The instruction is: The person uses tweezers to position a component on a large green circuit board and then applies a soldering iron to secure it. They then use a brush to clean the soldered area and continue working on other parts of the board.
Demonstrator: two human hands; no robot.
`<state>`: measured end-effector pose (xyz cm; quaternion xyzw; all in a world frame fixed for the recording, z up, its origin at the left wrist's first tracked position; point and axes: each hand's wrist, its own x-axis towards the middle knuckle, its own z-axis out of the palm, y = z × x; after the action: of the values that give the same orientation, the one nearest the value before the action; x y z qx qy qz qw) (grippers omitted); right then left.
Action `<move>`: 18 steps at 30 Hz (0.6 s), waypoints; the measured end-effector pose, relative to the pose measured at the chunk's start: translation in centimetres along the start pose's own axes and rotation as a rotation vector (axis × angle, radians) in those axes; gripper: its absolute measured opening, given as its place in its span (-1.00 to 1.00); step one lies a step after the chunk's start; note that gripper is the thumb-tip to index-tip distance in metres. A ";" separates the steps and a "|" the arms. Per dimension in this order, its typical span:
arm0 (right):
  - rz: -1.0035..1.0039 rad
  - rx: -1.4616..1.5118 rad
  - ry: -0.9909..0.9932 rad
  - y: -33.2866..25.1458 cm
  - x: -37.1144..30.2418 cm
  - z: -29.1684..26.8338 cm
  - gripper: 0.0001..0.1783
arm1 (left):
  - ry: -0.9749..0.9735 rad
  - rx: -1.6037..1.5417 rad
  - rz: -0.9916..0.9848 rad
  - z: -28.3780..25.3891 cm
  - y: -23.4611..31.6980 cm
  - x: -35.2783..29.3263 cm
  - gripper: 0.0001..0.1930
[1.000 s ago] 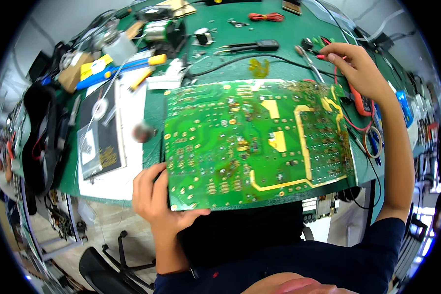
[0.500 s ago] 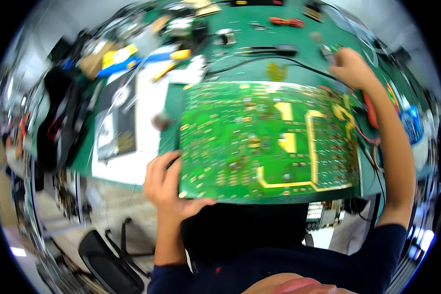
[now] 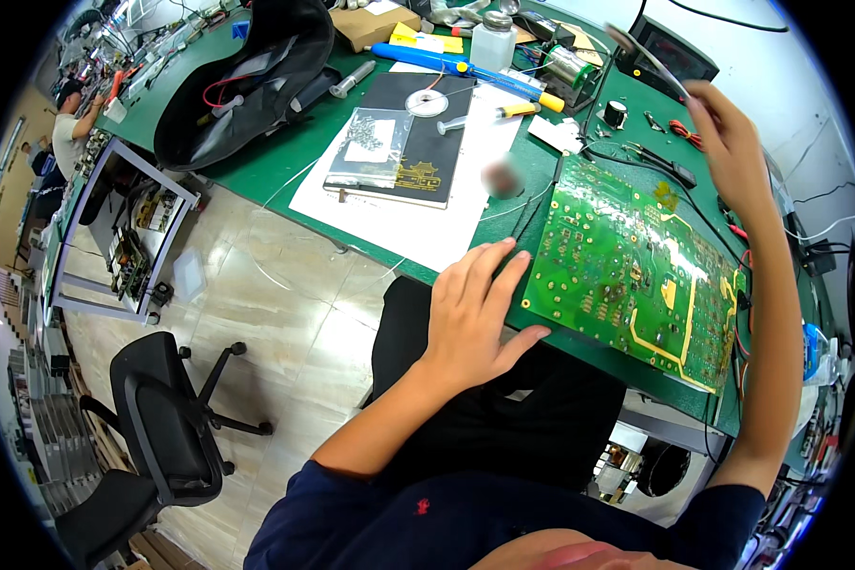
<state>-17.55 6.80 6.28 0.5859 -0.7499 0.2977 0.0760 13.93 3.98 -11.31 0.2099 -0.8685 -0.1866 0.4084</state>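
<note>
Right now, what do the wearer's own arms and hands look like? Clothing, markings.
Left hand and right hand: five-fingered, ungloved, no visible wristwear. Left sleeve and right sleeve: short, dark navy, no markings visible. Forearms are uncovered below them. Matching navy shirt has a small red emblem.

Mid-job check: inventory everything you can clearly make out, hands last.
bench: one, green, across middle
circuit board: one, green, on bench, right
notebook: one, black, on white paper
desoldering pump: one, blue-yellow, behind notebook
bottle: one, white, behind pump
solder reel: one, silver-green, beyond board
tweezers: one pair, black, beyond board
pouch: one, black, bench's left
office chair: one, black, left floor
co-worker: at least one, light top, far left
slim tool: one, greyish, in right fingers
left fingers: one hand's, spread, beside board
right fingers: one hand's, closed round tool
</note>
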 end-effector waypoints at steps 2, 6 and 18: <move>-0.162 -0.059 0.002 0.5 3.4 1.8 -0.67 | -0.034 -0.005 0.032 0.1 0.0 0.2 -0.19; -0.091 -0.215 -0.042 0.2 10.1 7.5 -0.57 | -0.021 -0.005 0.057 0.1 -0.2 0.0 -0.20; -0.242 -0.235 -0.021 1.5 13.6 13.9 -0.56 | 0.052 -0.022 0.076 1.2 -0.2 -0.7 -0.24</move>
<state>-19.75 -11.75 0.73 0.6621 -0.7042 0.1904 0.1715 13.44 4.36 -12.60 0.1771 -0.8629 -0.1749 0.4399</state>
